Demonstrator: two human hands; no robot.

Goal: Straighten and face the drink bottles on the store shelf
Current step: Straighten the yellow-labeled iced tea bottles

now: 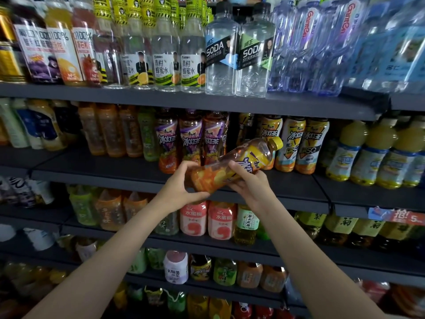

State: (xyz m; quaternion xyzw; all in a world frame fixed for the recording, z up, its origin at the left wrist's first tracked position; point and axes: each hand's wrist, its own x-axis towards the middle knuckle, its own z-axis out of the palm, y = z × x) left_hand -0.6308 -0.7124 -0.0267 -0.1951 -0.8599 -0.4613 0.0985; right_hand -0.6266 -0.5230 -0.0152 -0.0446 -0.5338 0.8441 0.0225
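Both hands are on one iced tea bottle, held in the air in front of the second shelf from the top. The bottle lies tilted, close to horizontal — yellow cap up and to the right, base down and to the left. Its label is skewed with the tilt.

Left hand cups the base end, fingers curled over the top and thumb under. Right hand grips the middle of the body, fingers wrapped over the label, thumb below.

Open room: a gap in the front row between the purple-label tea bottles on the left and the yellow-label tea bottles on the right, just behind the held bottle. The bottle's cap end overlaps the nearest yellow-label bottle in view; contact cannot be told. Left of the purple-label group the bottles stand further back, leaving bare dark shelf surface out to the front edge.

The underside of the top shelf runs close above the caps of the second-row bottles, so headroom there is tight. The left hand's wrist sits over the front lip of the second shelf.

Top shelf carries two clear SODA bottles, upright, labels forward, at the edge. Peach drink bottles stand on the shelf below, under the hands.
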